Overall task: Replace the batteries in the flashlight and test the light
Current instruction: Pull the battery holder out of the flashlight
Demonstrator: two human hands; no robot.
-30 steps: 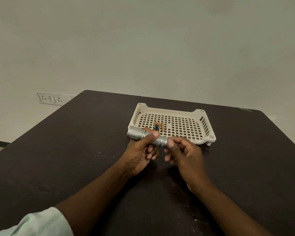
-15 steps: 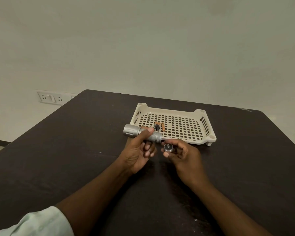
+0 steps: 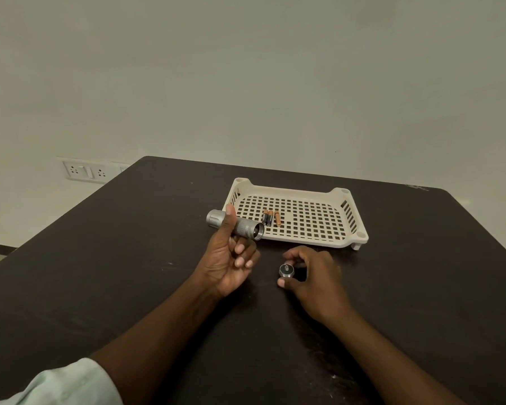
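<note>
Cap (image 3: 286, 270) now off, R hand (image 3: 316, 280) lowered; L hand (image 3: 228, 258) holds flashlight (image 3: 235, 225).

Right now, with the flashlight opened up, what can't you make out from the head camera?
- Inside the flashlight: the open end is dark, so any old cells are hidden.
- Batteries in the tray: labels too small, exact count uncertain.
- Tail cap: the right hand covers its far side; table contact unclear.
- Flashlight's middle: wrapped by the left hand.

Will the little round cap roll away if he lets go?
Probably not. The cap looks short and wide, and seems to sit flat end down on the table, so it should stay put. Tipped on its edge, it might roll. The right hand pinches it easily, so it's likely light.
</note>
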